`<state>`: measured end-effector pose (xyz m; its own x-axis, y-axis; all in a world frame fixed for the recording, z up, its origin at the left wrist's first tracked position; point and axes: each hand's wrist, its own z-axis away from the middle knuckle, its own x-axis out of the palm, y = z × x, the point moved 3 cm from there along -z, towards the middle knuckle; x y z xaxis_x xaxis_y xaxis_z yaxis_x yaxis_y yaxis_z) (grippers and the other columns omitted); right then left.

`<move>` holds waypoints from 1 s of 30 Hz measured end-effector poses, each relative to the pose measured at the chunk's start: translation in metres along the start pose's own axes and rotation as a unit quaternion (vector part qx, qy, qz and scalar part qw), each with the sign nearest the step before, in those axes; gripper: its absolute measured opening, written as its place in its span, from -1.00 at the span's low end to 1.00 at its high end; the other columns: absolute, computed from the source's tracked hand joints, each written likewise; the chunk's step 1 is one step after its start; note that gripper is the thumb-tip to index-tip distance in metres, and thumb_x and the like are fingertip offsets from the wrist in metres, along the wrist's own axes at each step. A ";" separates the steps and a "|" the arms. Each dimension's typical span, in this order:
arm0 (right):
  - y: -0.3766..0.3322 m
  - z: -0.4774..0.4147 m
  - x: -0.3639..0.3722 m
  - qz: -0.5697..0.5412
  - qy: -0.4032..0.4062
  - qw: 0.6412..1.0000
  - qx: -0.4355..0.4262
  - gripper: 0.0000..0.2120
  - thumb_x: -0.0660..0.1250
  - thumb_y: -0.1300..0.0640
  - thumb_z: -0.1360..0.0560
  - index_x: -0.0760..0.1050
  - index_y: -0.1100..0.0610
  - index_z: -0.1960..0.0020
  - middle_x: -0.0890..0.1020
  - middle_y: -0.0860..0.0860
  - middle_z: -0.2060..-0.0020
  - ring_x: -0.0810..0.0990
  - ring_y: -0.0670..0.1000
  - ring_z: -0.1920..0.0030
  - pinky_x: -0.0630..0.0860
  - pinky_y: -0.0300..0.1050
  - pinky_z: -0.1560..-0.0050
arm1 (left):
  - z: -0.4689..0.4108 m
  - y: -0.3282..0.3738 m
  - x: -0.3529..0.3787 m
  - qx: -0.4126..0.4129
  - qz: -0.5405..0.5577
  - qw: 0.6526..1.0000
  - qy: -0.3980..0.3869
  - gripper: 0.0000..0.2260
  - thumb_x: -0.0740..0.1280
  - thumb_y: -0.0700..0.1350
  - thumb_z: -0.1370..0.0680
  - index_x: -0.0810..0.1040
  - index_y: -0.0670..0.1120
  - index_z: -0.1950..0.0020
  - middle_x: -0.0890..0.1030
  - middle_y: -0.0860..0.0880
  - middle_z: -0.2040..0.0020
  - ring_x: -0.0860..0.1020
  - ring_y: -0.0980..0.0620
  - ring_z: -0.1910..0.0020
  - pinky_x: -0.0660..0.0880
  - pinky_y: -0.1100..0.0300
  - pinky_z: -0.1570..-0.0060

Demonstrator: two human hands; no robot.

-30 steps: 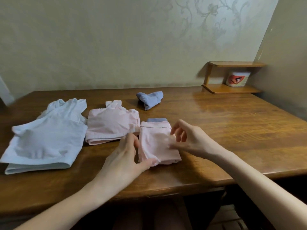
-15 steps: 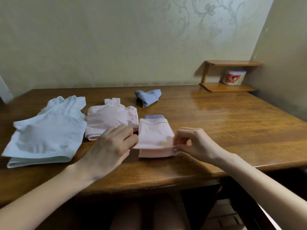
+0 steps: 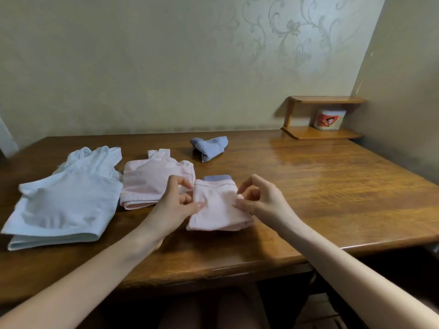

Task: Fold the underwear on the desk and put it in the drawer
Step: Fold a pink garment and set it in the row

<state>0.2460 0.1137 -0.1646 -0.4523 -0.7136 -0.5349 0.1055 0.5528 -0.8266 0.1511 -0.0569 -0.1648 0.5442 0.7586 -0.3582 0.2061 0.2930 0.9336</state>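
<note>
A folded pale pink underwear (image 3: 219, 207) lies near the front of the wooden desk (image 3: 320, 193), on top of a blue piece (image 3: 217, 178) whose edge shows behind it. My left hand (image 3: 177, 203) pinches the pink fabric at its left side with thumb and fingers. My right hand (image 3: 259, 200) pinches its right edge, fingers curled. A folded pink top (image 3: 152, 181) and a light blue top (image 3: 66, 198) lie to the left. A rolled blue underwear (image 3: 210, 147) sits further back. No drawer front is clearly visible.
A small wooden corner shelf (image 3: 323, 134) holds a white tin with a red picture (image 3: 329, 119) at the back right. Walls close the desk at the back and right. My knees show under the desk's front edge.
Both hands folded the pink underwear's near part upward, and they now pinch its left and right sides higher up. The other garments have not moved.
</note>
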 end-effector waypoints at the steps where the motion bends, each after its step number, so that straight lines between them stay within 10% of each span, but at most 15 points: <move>1: -0.007 -0.001 -0.004 -0.053 -0.008 0.998 -0.013 -0.88 0.41 0.20 -0.44 0.49 0.07 0.08 0.58 0.03 0.32 0.51 -0.04 0.31 0.47 -0.18 0.34 | -0.001 0.009 -0.003 0.049 0.023 0.998 0.011 -0.74 0.34 -0.18 -0.52 0.30 0.02 -0.08 0.57 -0.08 0.02 0.56 0.04 -0.01 0.50 0.19 0.05; 4: -0.024 -0.019 -0.023 -0.141 0.032 0.988 -0.044 -0.87 0.35 0.27 -0.48 0.60 0.09 0.04 0.55 0.08 0.26 0.50 -0.04 0.29 0.45 -0.24 0.37 | -0.012 0.037 -0.010 0.142 0.041 0.988 0.036 -0.87 0.31 -0.20 -0.54 0.45 -0.05 -0.05 0.55 0.02 0.02 0.54 0.10 0.02 0.48 0.18 0.03; 18: 0.005 -0.042 -0.007 -0.040 -0.068 0.995 0.066 -0.67 0.30 0.33 -0.47 0.63 0.02 -0.10 0.56 0.00 -0.01 0.51 -0.08 0.19 0.43 -0.36 0.39 | -0.045 0.010 -0.001 -0.014 -0.085 0.994 -0.060 -0.69 0.29 -0.20 -0.54 0.48 -0.03 -0.28 0.48 0.00 -0.19 0.49 0.10 -0.10 0.47 0.26 0.00; 21: 0.009 -0.044 -0.006 0.068 -0.129 0.986 0.078 -0.75 0.35 0.22 -0.47 0.62 -0.01 -0.10 0.54 -0.05 0.03 0.54 -0.03 0.12 0.50 -0.25 0.25 | -0.035 0.009 0.002 0.052 -0.363 0.929 -0.058 -0.65 0.32 0.02 -0.51 0.41 0.08 -0.29 0.38 0.05 -0.23 0.45 0.11 -0.10 0.46 0.22 -0.06; 24: 0.002 -0.081 -0.017 0.092 0.009 0.995 -0.031 -0.84 0.37 0.14 -0.48 0.64 0.05 -0.04 0.59 -0.02 0.03 0.56 -0.04 0.12 0.50 -0.11 0.14 | -0.037 0.027 0.010 0.290 -0.418 0.861 0.023 -0.51 0.30 0.16 -0.47 0.36 0.07 -0.36 0.29 0.00 -0.33 0.29 0.04 -0.32 0.33 0.09 -0.30; 27: -0.001 -0.129 0.005 0.161 -0.024 0.982 -0.096 -0.78 0.31 0.07 -0.53 0.62 0.02 -0.14 0.53 0.12 -0.18 0.52 0.14 -0.18 0.43 -0.01 -0.19 | -0.056 0.012 0.033 0.319 -0.517 0.765 -0.212 -0.30 0.15 0.32 -0.48 0.00 0.09 -0.53 -0.01 0.00 -0.56 -0.06 0.00 -0.52 -0.10 -0.08 -0.49; 30: 0.002 -0.165 0.041 0.168 -0.108 0.980 -0.027 -0.67 0.18 -0.06 -0.59 0.48 -0.08 -0.32 0.21 0.14 -0.49 0.13 0.22 -0.47 0.09 0.14 -0.45 | -0.064 -0.009 0.040 0.286 -0.523 0.754 -0.275 -0.24 0.09 0.32 -0.51 -0.26 0.09 -0.52 -0.25 0.02 -0.55 -0.29 0.06 -0.51 -0.35 -0.06 -0.44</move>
<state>0.0815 0.1566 -0.1591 -0.2019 -0.5590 -0.8042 0.1657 0.7898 -0.5906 0.1191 0.0079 -0.1878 0.0627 -0.1163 -0.9912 0.9882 0.1460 0.0454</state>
